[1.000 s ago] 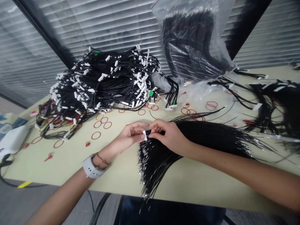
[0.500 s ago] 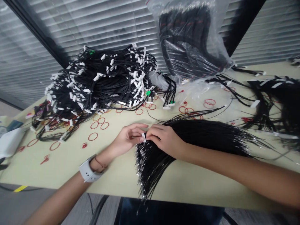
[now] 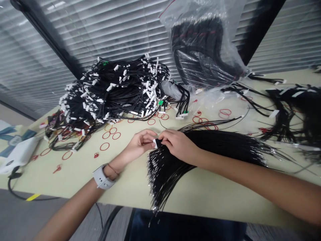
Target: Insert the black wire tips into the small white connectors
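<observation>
A small white connector (image 3: 155, 143) sits between the thumb and fingers of my left hand (image 3: 141, 143), which is closed on it. Right beside it, my right hand (image 3: 178, 146) pinches black wire at the connector's side; the fingertips partly hide the wire. Under my right hand and forearm lies a thick bundle of loose black wires (image 3: 213, 144). Its near left end fans out in bare silvery tips (image 3: 152, 180), just below the connector.
Behind my hands rises a heap of black cables with white connectors (image 3: 120, 97). A clear plastic bag of black wires (image 3: 200, 50) leans against the blinds. Red rubber bands (image 3: 104, 146) are scattered over the table. More cables (image 3: 288, 110) lie at right; a white box (image 3: 21, 155) stands at left.
The view has shifted slightly, so the scene sits further right and lower. The connector has turned a little between my fingers, and more black shows beside it.
</observation>
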Tool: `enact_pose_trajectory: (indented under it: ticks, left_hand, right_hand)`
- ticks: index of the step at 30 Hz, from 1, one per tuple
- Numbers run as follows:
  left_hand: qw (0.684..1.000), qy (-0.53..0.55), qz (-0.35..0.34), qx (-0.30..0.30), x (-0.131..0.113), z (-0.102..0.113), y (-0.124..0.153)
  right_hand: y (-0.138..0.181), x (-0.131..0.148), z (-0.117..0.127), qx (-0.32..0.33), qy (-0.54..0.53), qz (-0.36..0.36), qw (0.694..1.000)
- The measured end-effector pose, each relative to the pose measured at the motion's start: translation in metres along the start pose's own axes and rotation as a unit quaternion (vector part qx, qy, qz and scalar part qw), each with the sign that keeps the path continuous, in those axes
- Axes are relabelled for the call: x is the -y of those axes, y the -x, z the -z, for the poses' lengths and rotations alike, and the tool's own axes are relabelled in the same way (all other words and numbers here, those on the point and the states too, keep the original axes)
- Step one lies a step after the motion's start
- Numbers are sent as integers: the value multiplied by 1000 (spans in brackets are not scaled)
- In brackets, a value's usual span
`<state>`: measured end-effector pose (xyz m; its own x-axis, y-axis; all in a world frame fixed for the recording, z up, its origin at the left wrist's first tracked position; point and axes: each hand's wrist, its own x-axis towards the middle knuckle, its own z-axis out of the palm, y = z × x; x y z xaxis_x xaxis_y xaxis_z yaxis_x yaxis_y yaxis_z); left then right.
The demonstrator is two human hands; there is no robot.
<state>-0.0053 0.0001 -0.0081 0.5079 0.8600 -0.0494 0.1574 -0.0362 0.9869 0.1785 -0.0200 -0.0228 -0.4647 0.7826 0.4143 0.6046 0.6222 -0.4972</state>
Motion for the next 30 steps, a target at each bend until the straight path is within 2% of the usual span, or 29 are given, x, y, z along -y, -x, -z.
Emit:
enact_pose_trajectory:
  ticks: [3,6,7,9,12,13,15,22,27,30]
  left_hand:
    - [998,-54,-24,-9,0,2,1]
    - [976,-189,-108,-26,-2,3,5]
    - [954,-261,-148,-24,-3,3,7]
    - [882,-415,-222,-5,-5,1,11]
    - [769,-576,-275,31,-9,-3,16]
    - [745,-604,-280,35,-9,-5,16]
    - [717,-636,-281,35,-9,-7,17]
    - [672,-689,-270,30,-10,-10,22]
    - [678,-682,-274,22,-7,-11,25]
    - [690,-672,-270,16,-7,-11,25]
  right_hand:
    - [-2,2,11,14,90,27,995]
    - [-5,4,28,61,63,58,994]
    - [-5,5,33,98,28,68,993]
    - [-6,7,41,176,-19,89,980]
    - [-3,13,45,229,4,98,968]
    - [-1,14,45,235,20,100,967]
    - [1,18,45,244,43,103,963]
    - [3,27,46,231,58,107,965]
    - [16,20,27,143,37,113,982]
    - [27,12,14,54,-2,111,992]
